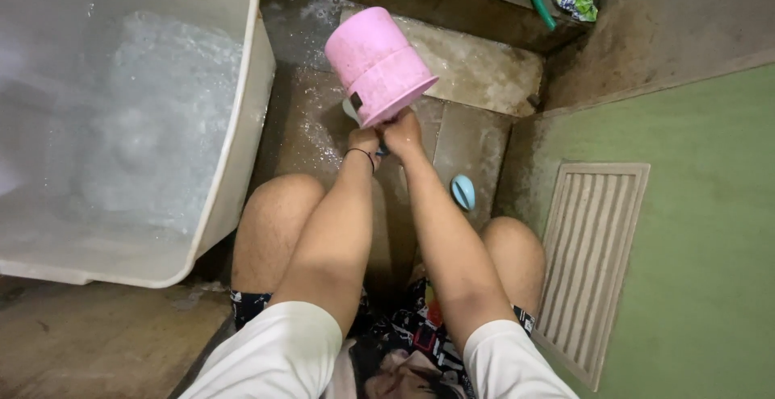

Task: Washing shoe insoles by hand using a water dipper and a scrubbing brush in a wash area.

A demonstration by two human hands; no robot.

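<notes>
Overhead, largest item first: white plastic tub (242, 116) at your left, holding foamy water, standing on the wet concrete floor (476, 68). To your right, green floor surface (702, 229) with a ribbed beige panel (589, 254) lying on it. Your bare knees frame the gap in the middle; both forearms reach forward between them. Pink bucket (378, 64) is raised above the floor just ahead of your hands, tilted with its base up and away, and a dark square patch shows on its side. Left hand (364, 138), dark band at the wrist, and right hand (401, 131) are pressed side by side at the bucket's lower rim, fingers curled closed on it. Small light-blue object (462, 192) lies on the floor just right of your right forearm. Green hose (539, 0) at far top
</notes>
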